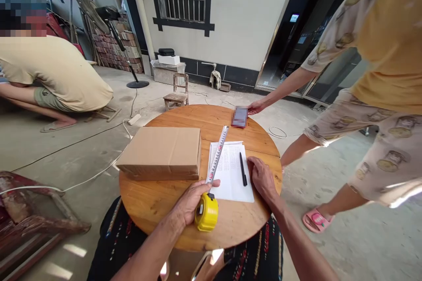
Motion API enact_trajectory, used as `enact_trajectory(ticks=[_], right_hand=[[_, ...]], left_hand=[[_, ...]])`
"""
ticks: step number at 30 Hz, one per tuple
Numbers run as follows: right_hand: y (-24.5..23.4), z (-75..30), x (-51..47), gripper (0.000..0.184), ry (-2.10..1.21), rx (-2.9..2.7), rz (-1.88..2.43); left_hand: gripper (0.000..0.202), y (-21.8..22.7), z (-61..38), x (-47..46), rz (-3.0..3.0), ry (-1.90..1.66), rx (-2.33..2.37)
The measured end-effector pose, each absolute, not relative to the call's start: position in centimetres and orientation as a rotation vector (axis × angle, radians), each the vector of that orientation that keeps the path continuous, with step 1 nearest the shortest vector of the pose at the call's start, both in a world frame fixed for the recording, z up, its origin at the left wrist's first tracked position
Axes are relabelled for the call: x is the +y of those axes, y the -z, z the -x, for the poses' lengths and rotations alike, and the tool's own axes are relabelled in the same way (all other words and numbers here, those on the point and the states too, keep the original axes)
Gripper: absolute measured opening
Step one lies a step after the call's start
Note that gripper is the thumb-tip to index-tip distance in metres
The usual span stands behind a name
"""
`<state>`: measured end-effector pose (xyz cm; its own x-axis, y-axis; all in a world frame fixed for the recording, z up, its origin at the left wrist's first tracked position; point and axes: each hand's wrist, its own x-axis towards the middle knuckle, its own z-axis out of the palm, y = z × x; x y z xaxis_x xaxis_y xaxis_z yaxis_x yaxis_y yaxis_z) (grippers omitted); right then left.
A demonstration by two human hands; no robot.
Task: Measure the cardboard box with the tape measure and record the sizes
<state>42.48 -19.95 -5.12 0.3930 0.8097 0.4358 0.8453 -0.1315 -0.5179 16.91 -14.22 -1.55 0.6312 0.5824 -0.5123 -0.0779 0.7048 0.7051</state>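
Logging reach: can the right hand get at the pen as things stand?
Probably yes: the right hand rests just beside the pen, apparently holding nothing; the pen lies uncovered on the paper, with nothing visible between. The tape, in the left hand, is on the pen's other side.

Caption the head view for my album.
Left hand holding an extended yellow tape measure beside a brown cardboard box on a round wooden table.

The tape [207,217] is yellow with a black part, and its blade [216,156] is whitish with black and red marks. The box [161,146] is plain brown, the desk [237,224] is orange-brown with wood grain, the paper [229,180] is white with grey print, and the pen [243,169] is black. The lap cloth [253,252] is black with red and whitish dashes.
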Motion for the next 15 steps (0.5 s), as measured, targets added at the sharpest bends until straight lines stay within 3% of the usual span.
enact_trajectory(ticks=[15], right_hand=[[3.4, -39.1, -23.7, 0.025, 0.028, -1.061, 1.714]], left_hand=[[0.029, -0.2, -14.8, -15.5, -0.728, -0.460, 0.690]])
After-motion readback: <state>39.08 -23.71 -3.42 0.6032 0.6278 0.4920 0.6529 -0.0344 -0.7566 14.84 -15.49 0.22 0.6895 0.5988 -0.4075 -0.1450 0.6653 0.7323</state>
